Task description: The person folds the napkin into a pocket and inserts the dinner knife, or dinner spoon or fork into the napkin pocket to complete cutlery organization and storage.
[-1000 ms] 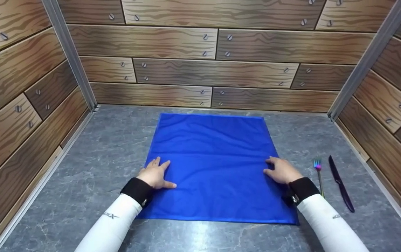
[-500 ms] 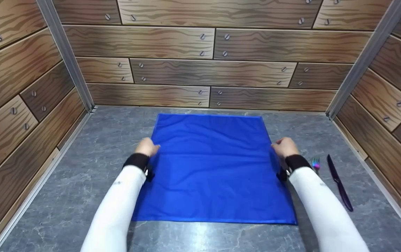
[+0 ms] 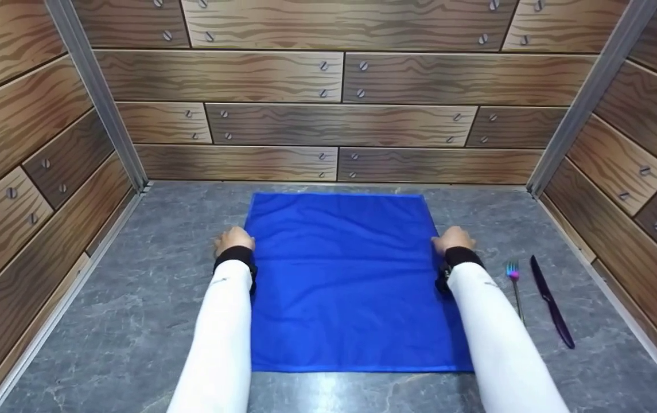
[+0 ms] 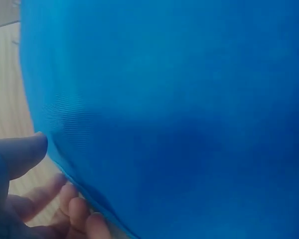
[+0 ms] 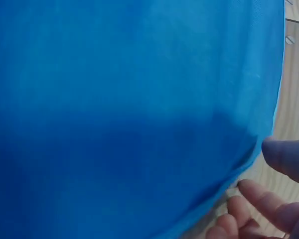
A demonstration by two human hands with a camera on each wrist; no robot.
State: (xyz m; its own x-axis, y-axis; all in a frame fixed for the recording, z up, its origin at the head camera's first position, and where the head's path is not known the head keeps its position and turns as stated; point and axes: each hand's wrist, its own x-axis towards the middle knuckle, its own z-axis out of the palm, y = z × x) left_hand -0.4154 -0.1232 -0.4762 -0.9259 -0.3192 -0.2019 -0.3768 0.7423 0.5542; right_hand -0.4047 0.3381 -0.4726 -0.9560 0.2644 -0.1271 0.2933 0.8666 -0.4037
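Observation:
A blue cloth (image 3: 339, 287) lies spread on the grey tabletop, with faint wrinkles across its middle. My left hand (image 3: 234, 238) is at its left edge and my right hand (image 3: 454, 238) at its right edge, both in the upper half. In the left wrist view, the thumb (image 4: 25, 152) meets the hem while the loosely bent fingers (image 4: 79, 214) sit along it, with a gap between. Much the same shows in the right wrist view: thumb (image 5: 286, 154) at the hem, fingers (image 5: 264, 201) apart from it. My forearms cover the cloth's near corners.
To the right of my right arm lie a rainbow-coloured fork (image 3: 513, 278) and a dark purple knife (image 3: 549, 298). Wood-patterned walls (image 3: 339, 123) with grey metal corner posts (image 3: 96, 97) enclose the table (image 3: 156, 275) at the back and both sides.
Both hands slid away from me along the cloth's sides, from flat or bent over its surface to its edges. The fork's handle shows again beside my right arm. The view shifted slightly.

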